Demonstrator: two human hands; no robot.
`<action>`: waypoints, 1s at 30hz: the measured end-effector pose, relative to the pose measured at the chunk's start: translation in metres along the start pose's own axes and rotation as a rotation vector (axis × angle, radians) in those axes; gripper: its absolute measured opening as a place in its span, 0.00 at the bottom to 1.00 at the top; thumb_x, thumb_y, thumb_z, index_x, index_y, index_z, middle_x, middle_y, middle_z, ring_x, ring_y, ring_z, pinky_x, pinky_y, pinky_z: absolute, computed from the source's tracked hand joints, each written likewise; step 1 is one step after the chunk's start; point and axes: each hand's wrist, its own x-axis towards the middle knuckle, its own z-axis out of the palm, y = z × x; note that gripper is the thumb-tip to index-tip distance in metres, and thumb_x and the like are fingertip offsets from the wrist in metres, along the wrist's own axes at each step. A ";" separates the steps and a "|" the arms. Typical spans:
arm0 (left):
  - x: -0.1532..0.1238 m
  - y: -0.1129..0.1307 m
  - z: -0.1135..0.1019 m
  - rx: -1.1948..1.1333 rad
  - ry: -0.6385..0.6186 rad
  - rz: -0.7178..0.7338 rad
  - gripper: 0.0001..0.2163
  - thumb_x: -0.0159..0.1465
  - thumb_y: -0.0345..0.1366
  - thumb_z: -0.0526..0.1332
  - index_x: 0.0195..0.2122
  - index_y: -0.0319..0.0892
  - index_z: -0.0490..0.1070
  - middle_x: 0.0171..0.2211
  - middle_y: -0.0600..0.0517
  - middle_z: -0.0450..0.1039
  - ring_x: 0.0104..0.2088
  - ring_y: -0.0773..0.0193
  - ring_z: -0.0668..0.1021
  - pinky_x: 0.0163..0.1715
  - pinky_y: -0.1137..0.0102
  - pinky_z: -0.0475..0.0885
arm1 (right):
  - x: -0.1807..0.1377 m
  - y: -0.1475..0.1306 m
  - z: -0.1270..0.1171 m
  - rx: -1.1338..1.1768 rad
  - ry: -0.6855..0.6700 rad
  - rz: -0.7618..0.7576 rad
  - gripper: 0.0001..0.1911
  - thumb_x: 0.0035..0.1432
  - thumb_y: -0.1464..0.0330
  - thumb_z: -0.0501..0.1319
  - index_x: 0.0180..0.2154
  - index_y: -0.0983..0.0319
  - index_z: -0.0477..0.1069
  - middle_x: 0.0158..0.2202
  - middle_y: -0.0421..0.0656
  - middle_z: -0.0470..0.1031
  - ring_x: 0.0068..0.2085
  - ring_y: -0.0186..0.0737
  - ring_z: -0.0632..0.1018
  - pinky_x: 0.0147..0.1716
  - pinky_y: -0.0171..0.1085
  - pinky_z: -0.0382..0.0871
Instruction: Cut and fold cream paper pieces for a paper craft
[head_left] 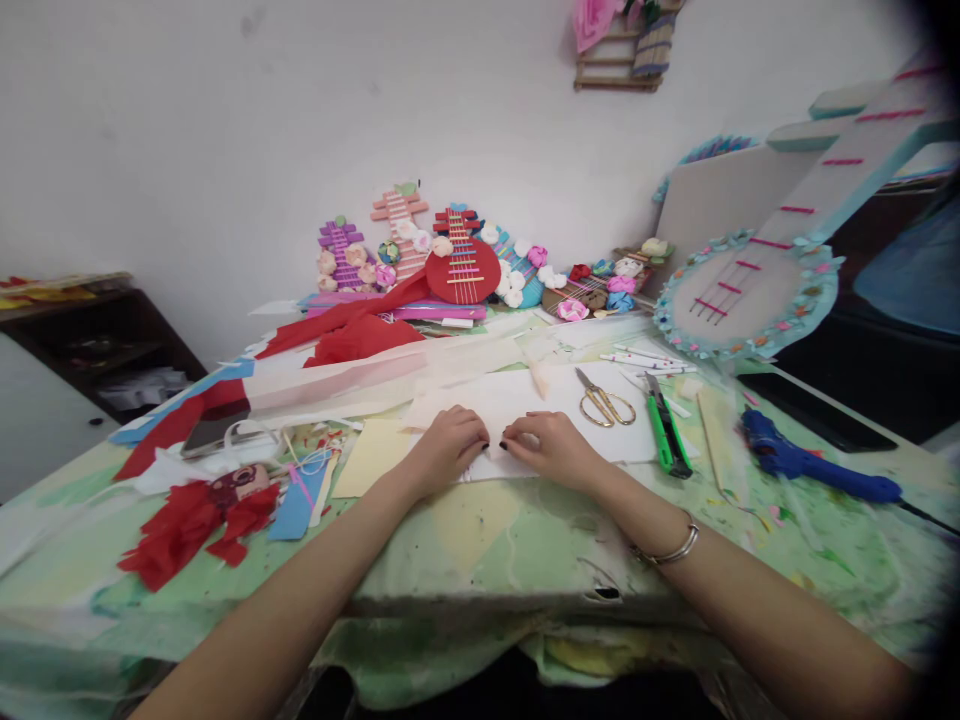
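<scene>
My left hand (448,452) and my right hand (553,450) face each other a short way apart, over white paper (517,382) at the middle of the table. Both have curled fingers pinched together at the tips; whatever lies in them is too small or pale to make out. Gold-handled scissors (600,402) lie on the paper, their blades pointing away, just past my right hand. Right of them is a green utility knife (667,432). A yellow paper sheet (369,458) lies left of my left hand.
Red crepe paper (174,530), a blue strip (295,505) and scraps crowd the left side. A blue glue gun (817,462), a wooden stick (714,440) and a dark phone (816,412) lie right. A large decorated paper instrument (742,300) leans there; smaller ones, including a red one (474,272), line the wall.
</scene>
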 end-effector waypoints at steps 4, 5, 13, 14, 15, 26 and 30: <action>-0.001 0.003 -0.002 -0.017 -0.018 -0.011 0.05 0.60 0.27 0.54 0.31 0.40 0.68 0.33 0.49 0.69 0.37 0.61 0.69 0.39 0.67 0.64 | -0.002 -0.004 0.000 0.007 -0.023 0.002 0.10 0.52 0.65 0.61 0.36 0.63 0.75 0.31 0.45 0.78 0.34 0.40 0.77 0.44 0.41 0.65; -0.001 0.004 -0.003 -0.028 -0.017 -0.010 0.05 0.60 0.27 0.54 0.31 0.40 0.68 0.32 0.49 0.68 0.37 0.61 0.69 0.39 0.67 0.65 | -0.003 -0.004 0.001 0.002 -0.040 -0.018 0.11 0.50 0.65 0.62 0.36 0.63 0.74 0.32 0.44 0.78 0.35 0.40 0.77 0.48 0.45 0.62; -0.003 0.008 -0.009 -0.098 -0.056 0.022 0.08 0.54 0.23 0.55 0.33 0.40 0.68 0.34 0.49 0.68 0.39 0.61 0.69 0.40 0.68 0.65 | -0.003 -0.007 0.003 -0.042 -0.140 -0.107 0.05 0.55 0.73 0.58 0.30 0.62 0.73 0.32 0.41 0.77 0.34 0.36 0.76 0.55 0.52 0.49; -0.003 0.009 -0.009 -0.096 -0.055 0.023 0.08 0.54 0.23 0.56 0.33 0.40 0.68 0.34 0.49 0.67 0.39 0.60 0.69 0.40 0.68 0.65 | -0.003 -0.006 0.004 -0.058 -0.135 -0.104 0.05 0.55 0.73 0.57 0.31 0.62 0.72 0.30 0.40 0.77 0.33 0.35 0.75 0.55 0.52 0.49; -0.003 0.009 -0.009 -0.095 -0.056 0.023 0.08 0.54 0.24 0.56 0.34 0.40 0.68 0.34 0.49 0.67 0.39 0.60 0.69 0.40 0.67 0.65 | -0.003 -0.006 0.004 -0.073 -0.133 -0.098 0.06 0.55 0.73 0.57 0.31 0.62 0.72 0.29 0.40 0.77 0.31 0.34 0.75 0.54 0.51 0.50; -0.002 0.006 -0.003 -0.052 -0.078 0.012 0.05 0.61 0.27 0.52 0.32 0.40 0.65 0.34 0.49 0.66 0.37 0.61 0.68 0.39 0.66 0.65 | -0.003 -0.010 0.001 0.020 -0.094 -0.023 0.04 0.55 0.69 0.58 0.30 0.62 0.70 0.25 0.38 0.75 0.28 0.34 0.74 0.54 0.51 0.52; -0.001 0.007 -0.003 -0.095 -0.070 -0.029 0.05 0.62 0.27 0.50 0.32 0.40 0.64 0.33 0.50 0.65 0.35 0.62 0.67 0.37 0.67 0.65 | -0.004 -0.009 0.004 0.045 -0.084 -0.093 0.10 0.49 0.67 0.63 0.36 0.60 0.70 0.40 0.45 0.76 0.43 0.43 0.74 0.54 0.56 0.50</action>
